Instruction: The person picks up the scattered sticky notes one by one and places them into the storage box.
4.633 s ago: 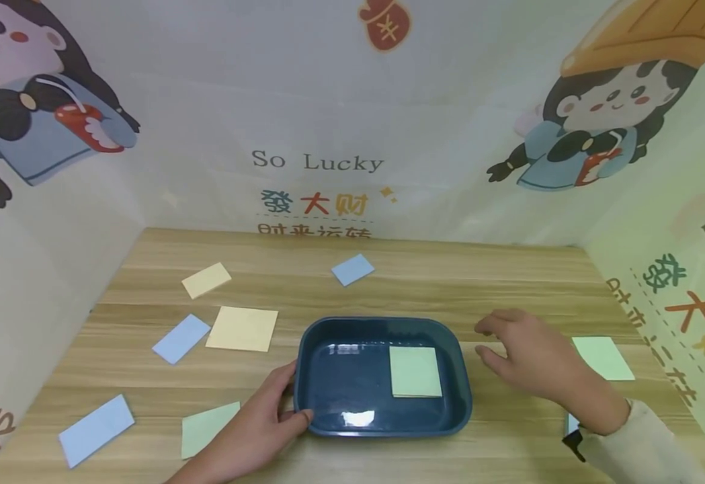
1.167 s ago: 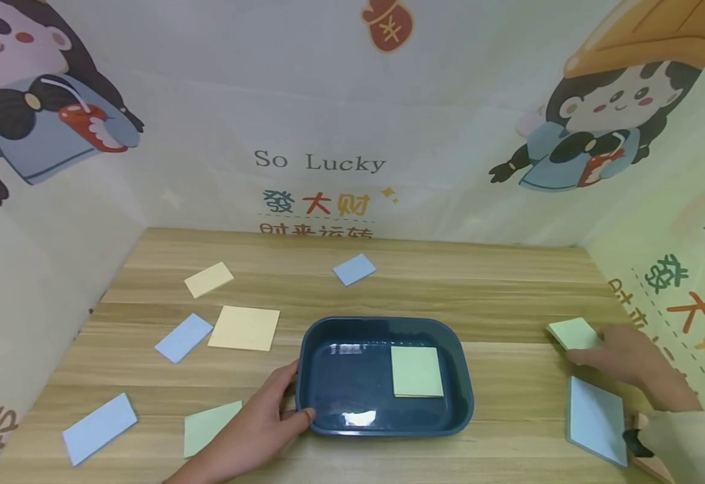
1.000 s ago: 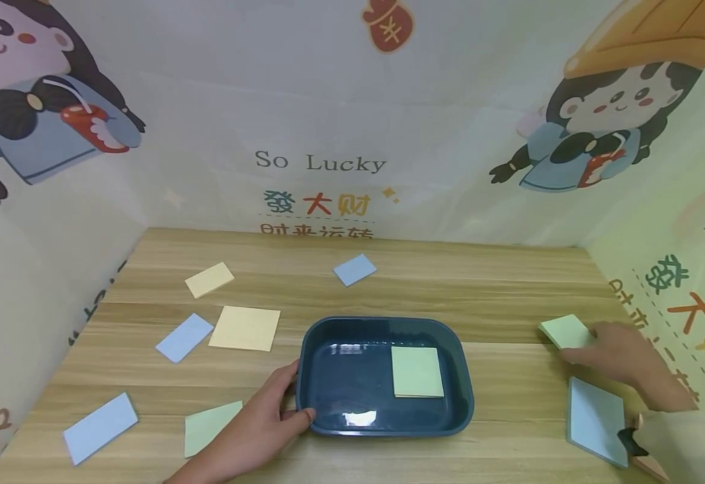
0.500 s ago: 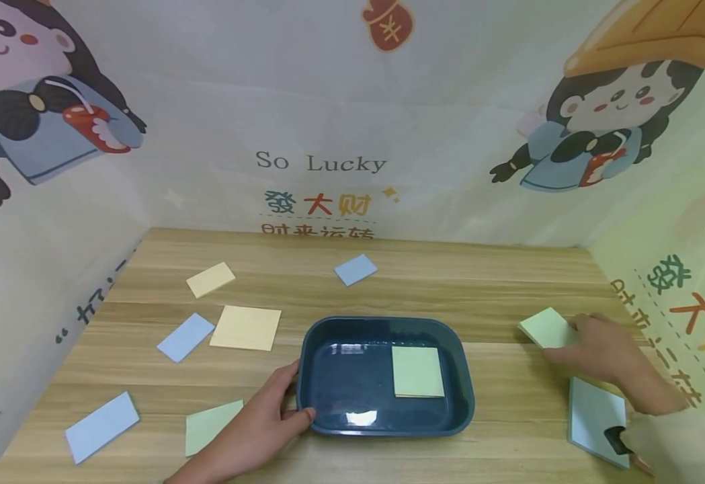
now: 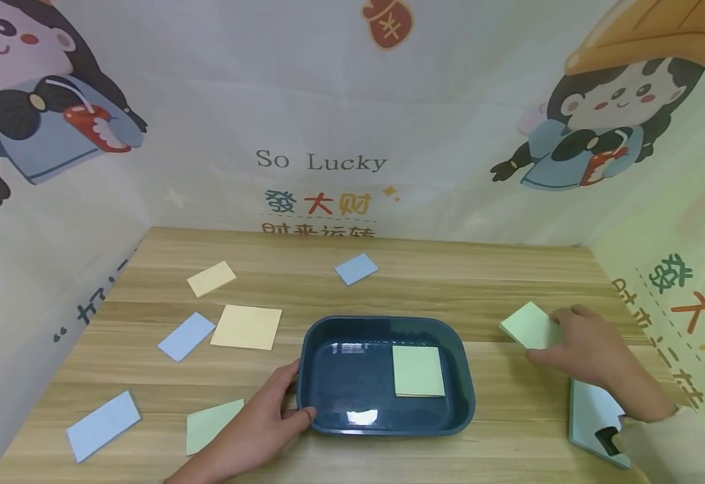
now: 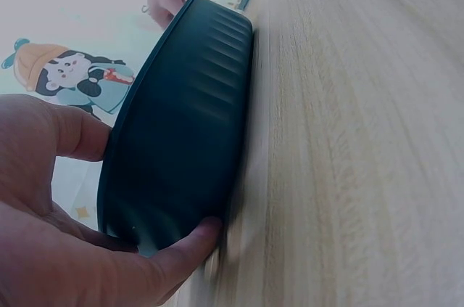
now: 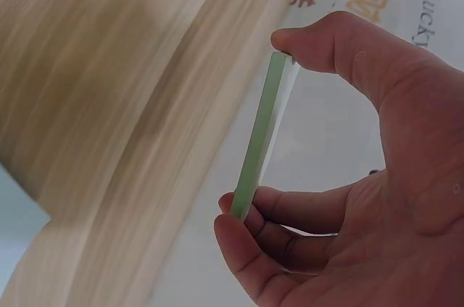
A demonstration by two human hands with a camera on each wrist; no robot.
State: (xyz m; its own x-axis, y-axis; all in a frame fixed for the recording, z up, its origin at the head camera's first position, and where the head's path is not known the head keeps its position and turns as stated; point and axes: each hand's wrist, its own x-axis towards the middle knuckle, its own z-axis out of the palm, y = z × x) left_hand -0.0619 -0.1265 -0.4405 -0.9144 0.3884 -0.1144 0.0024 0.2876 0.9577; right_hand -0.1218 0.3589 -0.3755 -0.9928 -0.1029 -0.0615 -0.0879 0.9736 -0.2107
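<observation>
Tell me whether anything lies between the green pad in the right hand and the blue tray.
Nothing visible does. The right hand pinches the green pad above bare wood right of the blue tray; another green pad already lies inside its right half.

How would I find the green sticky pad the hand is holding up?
Start at the dark blue tray in the middle of the wooden table, then look right. There the right hand pinches a green pad by its edges. It is the only pad lifted off the table; the others lie flat.

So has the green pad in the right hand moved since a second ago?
Yes. The green pad, pinched by the right hand, has shifted left, closer to the blue tray.
</observation>
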